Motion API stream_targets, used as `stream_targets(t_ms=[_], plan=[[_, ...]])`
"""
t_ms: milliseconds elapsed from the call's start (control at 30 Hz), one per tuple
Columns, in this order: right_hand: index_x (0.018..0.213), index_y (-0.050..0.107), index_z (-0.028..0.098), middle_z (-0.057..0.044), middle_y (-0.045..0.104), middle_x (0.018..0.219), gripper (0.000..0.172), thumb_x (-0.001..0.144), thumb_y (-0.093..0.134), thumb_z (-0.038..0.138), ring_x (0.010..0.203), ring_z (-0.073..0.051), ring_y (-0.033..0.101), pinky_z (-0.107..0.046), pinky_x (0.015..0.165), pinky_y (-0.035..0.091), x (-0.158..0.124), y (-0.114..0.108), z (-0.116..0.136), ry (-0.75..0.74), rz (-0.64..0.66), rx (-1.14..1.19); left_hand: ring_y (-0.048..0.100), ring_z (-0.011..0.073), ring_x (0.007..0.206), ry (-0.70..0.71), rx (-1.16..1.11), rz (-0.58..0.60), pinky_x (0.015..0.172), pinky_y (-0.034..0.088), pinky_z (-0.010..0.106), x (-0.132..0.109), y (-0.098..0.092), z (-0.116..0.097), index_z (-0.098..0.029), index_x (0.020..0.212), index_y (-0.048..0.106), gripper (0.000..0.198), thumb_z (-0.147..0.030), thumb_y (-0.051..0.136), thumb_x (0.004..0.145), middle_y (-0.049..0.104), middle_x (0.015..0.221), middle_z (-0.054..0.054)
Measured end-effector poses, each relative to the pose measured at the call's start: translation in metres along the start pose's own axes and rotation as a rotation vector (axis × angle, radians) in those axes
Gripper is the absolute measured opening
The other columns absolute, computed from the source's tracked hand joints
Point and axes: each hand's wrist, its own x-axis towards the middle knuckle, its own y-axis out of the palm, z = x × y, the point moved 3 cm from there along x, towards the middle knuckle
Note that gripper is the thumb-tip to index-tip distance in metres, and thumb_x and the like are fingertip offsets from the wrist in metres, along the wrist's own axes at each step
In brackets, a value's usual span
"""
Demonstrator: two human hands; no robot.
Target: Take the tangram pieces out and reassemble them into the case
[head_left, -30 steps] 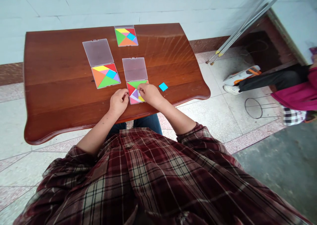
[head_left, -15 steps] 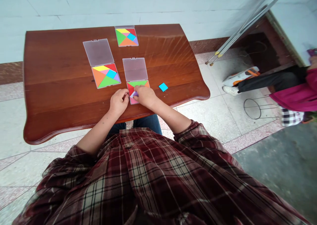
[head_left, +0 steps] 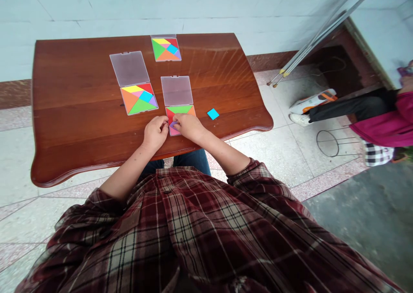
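The nearest tangram case (head_left: 174, 134) lies open, with red, green, orange and pink pieces showing in its tray. Over the lower part of this tray, my right hand (head_left: 189, 126) pinches a small purple tangram piece (head_left: 174, 124); its fingers hide some of the pieces beneath. My left hand (head_left: 155, 133) is closed at the tray's left edge, its fingertips close against the rim. What lies between those fingers, if anything, is hidden. A loose blue square piece (head_left: 213, 114) rests on the table, right of the case.
Two other open cases hold full sets of coloured pieces: one at left (head_left: 139, 99), one at the back (head_left: 166, 49). The wooden table (head_left: 74, 112) has a curved front edge. Crutches (head_left: 309, 47) lean at the right, and a person (head_left: 377, 121) sits beyond.
The purple piece has turned and sits lower toward the tray under my right fingers. My left hand stays in place. The view has shifted slightly.
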Motion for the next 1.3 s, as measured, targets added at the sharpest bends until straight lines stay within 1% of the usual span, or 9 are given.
stream_targets(t_ms=[267, 400, 533, 667, 800, 933, 1033, 1100, 1300], plan=[[0.094, 0.067, 0.017, -0.003, 0.069, 0.087, 0.022, 0.085, 0.048, 0.012, 0.080, -0.017, 0.060, -0.030, 0.076, 0.043, 0.004, -0.024, -0.042, 0.060, -0.239, 0.221, 0.059, 0.0178, 0.080, 0.012, -0.003, -0.005, 0.078, 0.049, 0.031, -0.001, 0.001, 0.001, -0.021, 0.091, 0.065, 0.019, -0.016, 0.048, 0.084, 0.065, 0.086, 0.003], [0.086, 0.066, 0.017, -0.002, 0.066, 0.078, 0.017, 0.083, 0.050, 0.014, 0.074, -0.016, 0.058, -0.030, 0.075, 0.044, 0.000, -0.024, -0.057, 0.053, -0.247, 0.319, 0.060, 0.0189, 0.082, 0.037, 0.016, 0.004, 0.078, 0.050, 0.031, -0.002, -0.001, -0.001, -0.021, 0.091, 0.067, 0.021, -0.017, 0.048, 0.084, 0.066, 0.088, 0.004], [0.086, 0.065, 0.018, -0.003, 0.068, 0.082, 0.016, 0.082, 0.050, 0.015, 0.077, -0.017, 0.060, -0.032, 0.077, 0.045, -0.004, -0.021, -0.076, 0.083, -0.281, 0.367, 0.062, 0.0192, 0.087, 0.064, 0.035, 0.016, 0.082, 0.051, 0.032, -0.002, -0.002, -0.002, -0.021, 0.096, 0.069, 0.025, -0.018, 0.046, 0.085, 0.066, 0.092, 0.005], [0.089, 0.066, 0.017, -0.006, 0.069, 0.086, 0.016, 0.080, 0.053, 0.017, 0.080, -0.019, 0.062, -0.035, 0.081, 0.046, -0.008, -0.027, -0.110, 0.203, -0.388, 0.309, 0.062, 0.0194, 0.091, 0.094, 0.053, 0.035, 0.085, 0.052, 0.033, -0.002, 0.002, 0.001, -0.021, 0.100, 0.069, 0.030, -0.018, 0.042, 0.086, 0.065, 0.098, 0.006], [0.088, 0.066, 0.017, -0.006, 0.070, 0.085, 0.015, 0.078, 0.054, 0.016, 0.079, -0.020, 0.062, -0.036, 0.081, 0.047, -0.013, -0.029, -0.133, 0.262, -0.428, 0.296, 0.059, 0.0226, 0.095, 0.152, 0.156, 0.049, 0.086, 0.051, 0.039, -0.005, 0.006, -0.003, -0.022, 0.108, 0.067, 0.035, -0.017, 0.042, 0.084, 0.061, 0.104, 0.008], [0.084, 0.065, 0.018, -0.005, 0.070, 0.084, 0.012, 0.078, 0.055, 0.018, 0.078, -0.019, 0.062, -0.035, 0.080, 0.047, -0.018, -0.022, -0.133, 0.237, -0.426, 0.320, 0.055, 0.0285, 0.111, 0.254, 0.290, 0.102, 0.103, 0.041, 0.053, -0.007, 0.008, -0.013, -0.024, 0.113, 0.065, 0.037, -0.019, 0.049, 0.080, 0.056, 0.125, 0.010], [0.084, 0.066, 0.018, -0.004, 0.069, 0.083, 0.012, 0.078, 0.055, 0.019, 0.076, -0.018, 0.061, -0.034, 0.079, 0.047, -0.020, -0.017, -0.128, 0.216, -0.419, 0.345, 0.040, 0.0328, 0.135, 0.299, 0.324, 0.159, 0.115, 0.023, 0.061, -0.007, 0.009, -0.017, -0.026, 0.115, 0.063, 0.041, -0.017, 0.051, 0.077, 0.046, 0.145, 0.008], [0.083, 0.066, 0.018, -0.004, 0.069, 0.082, 0.013, 0.079, 0.054, 0.019, 0.075, -0.018, 0.060, -0.034, 0.079, 0.046, -0.020, -0.015, -0.126, 0.209, -0.416, 0.363, 0.031, 0.0330, 0.142, 0.301, 0.318, 0.211, 0.118, 0.016, 0.062, -0.006, 0.009, -0.018, -0.026, 0.115, 0.063, 0.042, -0.017, 0.050, 0.077, 0.042, 0.149, 0.007], [0.081, 0.065, 0.019, -0.003, 0.067, 0.080, 0.012, 0.079, 0.053, 0.020, 0.073, -0.017, 0.058, -0.032, 0.077, 0.045, -0.022, -0.014, -0.126, 0.191, -0.420, 0.403, 0.030, 0.0331, 0.143, 0.316, 0.287, 0.290, 0.118, 0.014, 0.063, -0.005, 0.009, -0.019, -0.025, 0.113, 0.064, 0.036, -0.020, 0.047, 0.081, 0.046, 0.146, 0.008]])
